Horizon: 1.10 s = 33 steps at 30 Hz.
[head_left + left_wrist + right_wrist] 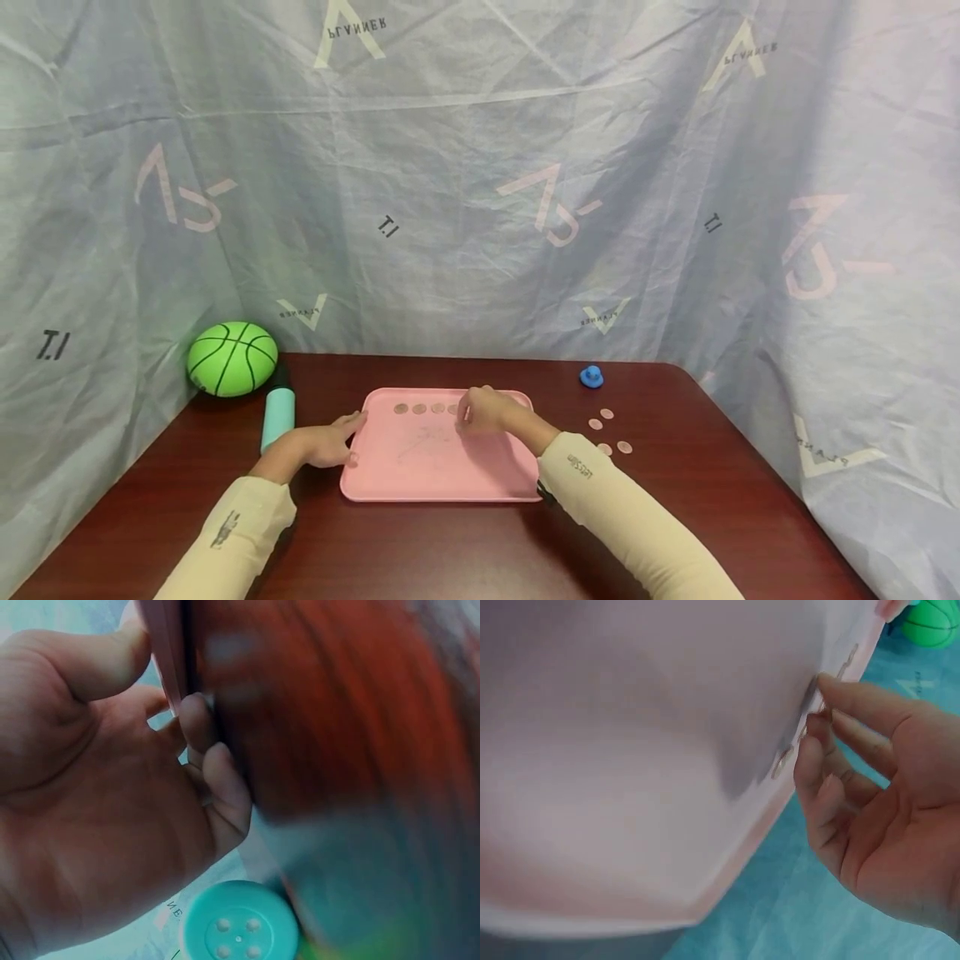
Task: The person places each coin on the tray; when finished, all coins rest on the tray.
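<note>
We see long cream sleeves on both arms: the left sleeve [201,560] and the right sleeve [645,529], creased, widening toward the elbow. Near each cuff, we find dark lettering [579,467], too small for us to read surely. Something dark [547,493] peeks from beneath the right cuff. The left grip [328,443] and right grip [487,411] are bare.

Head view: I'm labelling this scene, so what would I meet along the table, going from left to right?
Green basketball, turquoise cylinder with a dark end, left hand, pink tray, small blue hat-shaped object, rightmost coin.
</note>
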Each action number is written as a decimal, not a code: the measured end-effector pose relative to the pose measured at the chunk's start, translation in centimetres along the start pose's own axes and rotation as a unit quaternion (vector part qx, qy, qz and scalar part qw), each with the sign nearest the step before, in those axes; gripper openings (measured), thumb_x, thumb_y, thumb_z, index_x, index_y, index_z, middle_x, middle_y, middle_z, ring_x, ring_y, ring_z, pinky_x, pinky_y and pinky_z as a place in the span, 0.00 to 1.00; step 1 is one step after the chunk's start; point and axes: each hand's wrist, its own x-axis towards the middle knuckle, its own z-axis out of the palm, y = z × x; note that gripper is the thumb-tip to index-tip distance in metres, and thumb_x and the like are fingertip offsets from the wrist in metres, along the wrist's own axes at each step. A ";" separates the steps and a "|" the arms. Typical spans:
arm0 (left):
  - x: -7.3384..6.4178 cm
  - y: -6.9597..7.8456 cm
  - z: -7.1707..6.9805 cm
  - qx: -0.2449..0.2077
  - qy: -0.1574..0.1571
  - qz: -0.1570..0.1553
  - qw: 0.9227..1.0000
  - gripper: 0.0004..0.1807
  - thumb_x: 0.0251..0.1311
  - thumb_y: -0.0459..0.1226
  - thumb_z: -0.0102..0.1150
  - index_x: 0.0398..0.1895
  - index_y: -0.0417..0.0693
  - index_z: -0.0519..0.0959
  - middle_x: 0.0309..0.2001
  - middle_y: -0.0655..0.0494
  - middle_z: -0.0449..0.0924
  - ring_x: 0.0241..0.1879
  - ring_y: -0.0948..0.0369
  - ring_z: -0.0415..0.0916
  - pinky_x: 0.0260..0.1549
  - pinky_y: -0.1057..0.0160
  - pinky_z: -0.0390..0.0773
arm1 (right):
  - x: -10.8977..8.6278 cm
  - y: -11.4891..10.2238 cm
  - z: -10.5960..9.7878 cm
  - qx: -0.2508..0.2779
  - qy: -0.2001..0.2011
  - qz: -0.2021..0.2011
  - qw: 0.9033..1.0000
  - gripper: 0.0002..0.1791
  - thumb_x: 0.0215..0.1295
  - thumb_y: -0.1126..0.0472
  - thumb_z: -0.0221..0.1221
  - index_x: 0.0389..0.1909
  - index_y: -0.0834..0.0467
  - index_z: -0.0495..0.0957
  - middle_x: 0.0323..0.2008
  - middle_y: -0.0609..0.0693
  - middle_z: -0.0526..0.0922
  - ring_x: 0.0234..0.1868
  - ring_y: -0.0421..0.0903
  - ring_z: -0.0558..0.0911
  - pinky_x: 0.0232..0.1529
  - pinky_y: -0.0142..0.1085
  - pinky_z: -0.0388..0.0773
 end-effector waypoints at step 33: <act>1.4 -1.9 0.8 -0.005 0.022 -0.006 1.000 0.47 0.62 0.37 0.60 0.78 0.37 0.45 0.77 0.33 0.40 0.75 0.38 0.41 0.68 0.37 0.50 | 3.7 -4.3 1.5 0.056 -0.015 0.009 0.998 0.04 0.56 0.59 0.72 0.30 0.55 0.87 0.30 0.42 0.84 0.30 0.37 0.73 0.38 0.30 0.73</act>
